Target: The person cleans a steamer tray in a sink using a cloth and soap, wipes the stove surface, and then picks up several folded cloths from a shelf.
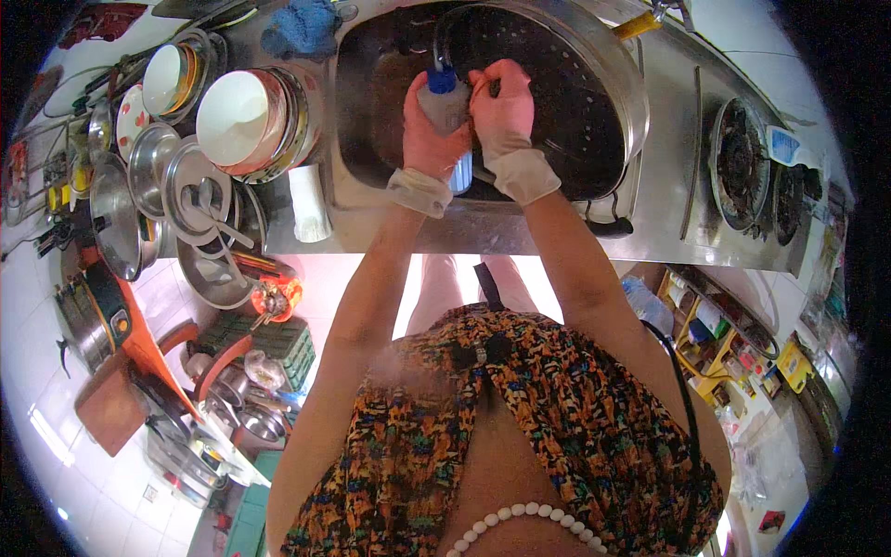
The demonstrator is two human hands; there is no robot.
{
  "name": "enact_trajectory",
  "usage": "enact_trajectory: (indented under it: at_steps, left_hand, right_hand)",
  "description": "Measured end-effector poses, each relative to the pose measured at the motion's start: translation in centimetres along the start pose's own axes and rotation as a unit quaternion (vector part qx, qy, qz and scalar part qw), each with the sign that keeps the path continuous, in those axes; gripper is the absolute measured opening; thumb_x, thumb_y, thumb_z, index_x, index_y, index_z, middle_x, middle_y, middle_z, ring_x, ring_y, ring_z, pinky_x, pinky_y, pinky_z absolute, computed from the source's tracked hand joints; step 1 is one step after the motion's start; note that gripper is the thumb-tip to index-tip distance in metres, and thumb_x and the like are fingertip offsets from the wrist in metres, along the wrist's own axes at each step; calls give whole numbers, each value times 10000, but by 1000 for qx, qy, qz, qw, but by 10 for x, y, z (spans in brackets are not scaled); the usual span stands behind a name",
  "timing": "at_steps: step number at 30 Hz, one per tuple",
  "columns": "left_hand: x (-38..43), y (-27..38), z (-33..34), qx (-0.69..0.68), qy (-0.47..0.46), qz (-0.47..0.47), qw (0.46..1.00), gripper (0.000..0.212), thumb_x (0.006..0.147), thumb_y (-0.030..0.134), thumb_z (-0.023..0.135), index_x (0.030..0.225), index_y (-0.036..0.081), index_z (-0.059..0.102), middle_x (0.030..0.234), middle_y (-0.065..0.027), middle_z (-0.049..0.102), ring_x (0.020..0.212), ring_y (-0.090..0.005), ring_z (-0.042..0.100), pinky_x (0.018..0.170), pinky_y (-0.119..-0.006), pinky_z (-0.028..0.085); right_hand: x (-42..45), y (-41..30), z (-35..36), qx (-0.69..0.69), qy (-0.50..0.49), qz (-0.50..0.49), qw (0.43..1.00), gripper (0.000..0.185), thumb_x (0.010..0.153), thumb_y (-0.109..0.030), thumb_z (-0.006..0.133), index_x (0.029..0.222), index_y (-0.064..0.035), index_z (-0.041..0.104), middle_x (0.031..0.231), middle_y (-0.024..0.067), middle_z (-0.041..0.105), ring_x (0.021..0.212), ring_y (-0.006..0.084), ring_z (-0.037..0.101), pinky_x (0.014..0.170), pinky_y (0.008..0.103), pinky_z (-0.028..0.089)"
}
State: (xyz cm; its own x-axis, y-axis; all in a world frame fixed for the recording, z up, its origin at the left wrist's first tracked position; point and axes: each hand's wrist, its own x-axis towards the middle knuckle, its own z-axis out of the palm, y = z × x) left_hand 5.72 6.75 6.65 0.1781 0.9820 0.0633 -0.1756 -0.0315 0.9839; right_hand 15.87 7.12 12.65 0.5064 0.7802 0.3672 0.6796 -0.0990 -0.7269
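Note:
My left hand (433, 136), in a pink glove with a pale cuff, is closed around a translucent plastic bottle (449, 111) with a blue cap. It holds the bottle over the dark sink basin (376, 125). Close beside it on the right is my right hand (505, 104), in a matching glove, with its fingers curled near the bottle; whether it grips something small cannot be told. A large metal pan (635, 90) stands in the sink, under and to the right of my right hand.
Stacked bowls (233, 118), metal lids (197, 191) and a white cloth roll (310, 202) stand left of the sink. A blue cloth (301, 28) lies at the back left. A gas burner (740, 163) is on the right; a black pan handle (611, 226) juts towards the counter's front edge.

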Motion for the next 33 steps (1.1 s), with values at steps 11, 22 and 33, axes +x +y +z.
enact_trajectory:
  at_steps: [11, 22, 33]
  left_hand:
    - [9, 21, 9, 144, 20, 3, 989, 772, 730, 228, 778, 1351, 48, 355, 1177, -117, 569, 1042, -243, 580, 903, -358, 476]
    - [10, 50, -2, 231, 30, -48, 971, 685, 728, 74, 720, 1321, 41, 380, 1060, -144, 626, 937, -238, 613, 835, -347, 490]
    - [10, 23, -9, 292, -5, -22, 956, 702, 781, 214, 723, 1377, 107, 368, 1066, -98, 643, 926, -263, 638, 817, -360, 514]
  right_hand:
    - [3, 48, 18, -81, 23, 32, 996, 188, 764, -171, 692, 822, -79, 538, 801, 149, 594, 736, 357, 609, 613, 432, 489]
    - [-22, 16, 4, 229, -4, 30, 973, 396, 822, -192, 672, 1142, 2, 542, 1152, 129, 581, 1006, 276, 573, 859, 386, 471]
    - [-9, 6, 0, -1, -132, -95, 987, 309, 821, -288, 639, 1101, -162, 601, 1026, 108, 597, 961, 345, 562, 807, 413, 470]
